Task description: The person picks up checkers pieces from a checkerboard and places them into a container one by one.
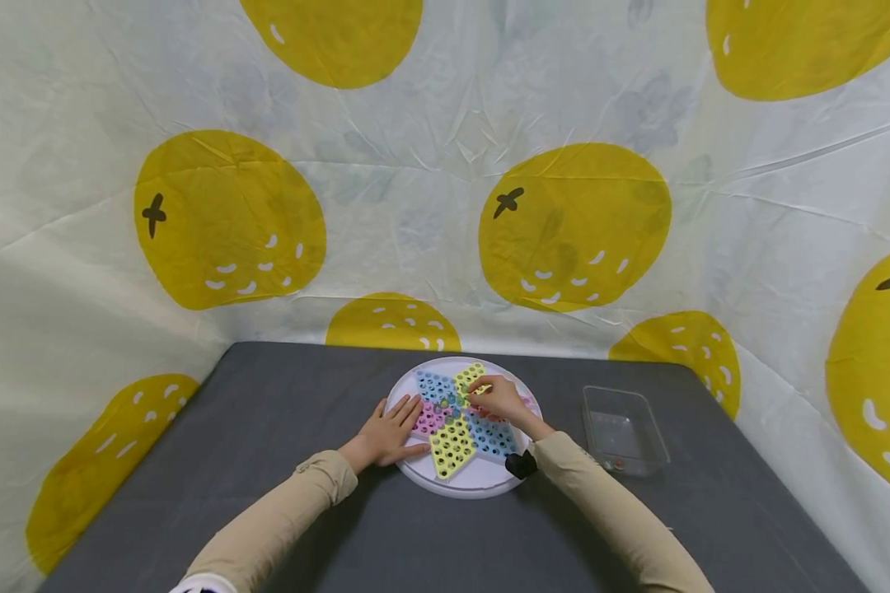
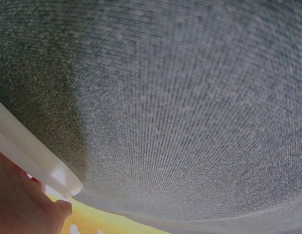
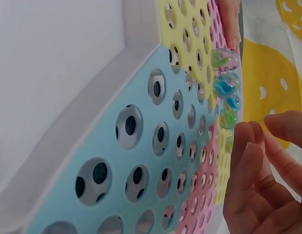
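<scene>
A round white Chinese checkers board (image 1: 452,487) lies on the table, its star of holes coloured blue, yellow and pink. Several glass marbles (image 3: 226,85) sit in a cluster around its middle. Fingers spread and straight, my left hand (image 1: 388,435) rests on the board's left side; in the left wrist view, part of that hand (image 2: 24,204) shows beside the white rim. Over the board's centre is my right hand (image 1: 500,397), its fingers bent and thumb and fingertips close together beside the marbles. Whether a marble is hidden between those fingertips cannot be made out.
Right of the board stands a clear plastic box (image 1: 626,428) with something small and reddish near its front edge. A dark cloth covers the table (image 1: 319,387). Behind hangs a pale curtain (image 1: 408,222) printed with yellow fruit. A black wrist camera (image 1: 521,465) sits at my right cuff.
</scene>
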Tool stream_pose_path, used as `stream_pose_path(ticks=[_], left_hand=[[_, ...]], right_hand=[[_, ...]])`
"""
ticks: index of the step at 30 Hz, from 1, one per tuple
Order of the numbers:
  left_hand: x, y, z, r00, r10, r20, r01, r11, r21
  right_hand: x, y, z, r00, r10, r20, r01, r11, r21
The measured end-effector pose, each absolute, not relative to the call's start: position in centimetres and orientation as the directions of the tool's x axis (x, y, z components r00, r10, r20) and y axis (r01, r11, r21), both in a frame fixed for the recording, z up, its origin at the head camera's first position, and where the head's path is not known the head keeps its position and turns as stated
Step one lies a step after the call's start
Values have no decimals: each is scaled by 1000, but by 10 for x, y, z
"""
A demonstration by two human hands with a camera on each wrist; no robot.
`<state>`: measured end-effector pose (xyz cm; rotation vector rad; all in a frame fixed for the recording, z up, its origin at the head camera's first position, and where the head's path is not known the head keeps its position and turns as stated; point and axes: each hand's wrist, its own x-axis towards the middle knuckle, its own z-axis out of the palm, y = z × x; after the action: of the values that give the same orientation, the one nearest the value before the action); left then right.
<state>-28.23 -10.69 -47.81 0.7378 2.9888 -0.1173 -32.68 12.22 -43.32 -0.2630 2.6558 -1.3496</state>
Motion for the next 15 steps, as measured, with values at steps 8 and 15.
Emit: stream_pose_path(ticks=[8,15], left_hand=[[-279,-106,-471,-883,462,-77,466,884,-36],[-282,-107,-476,-882,464,-85,469,881,-61]], right_hand=[[-331,113,-438,-969,-235,-68,-83,577,-812],[-334,107,-442,-969,-228,-94,-61,592,-803]])
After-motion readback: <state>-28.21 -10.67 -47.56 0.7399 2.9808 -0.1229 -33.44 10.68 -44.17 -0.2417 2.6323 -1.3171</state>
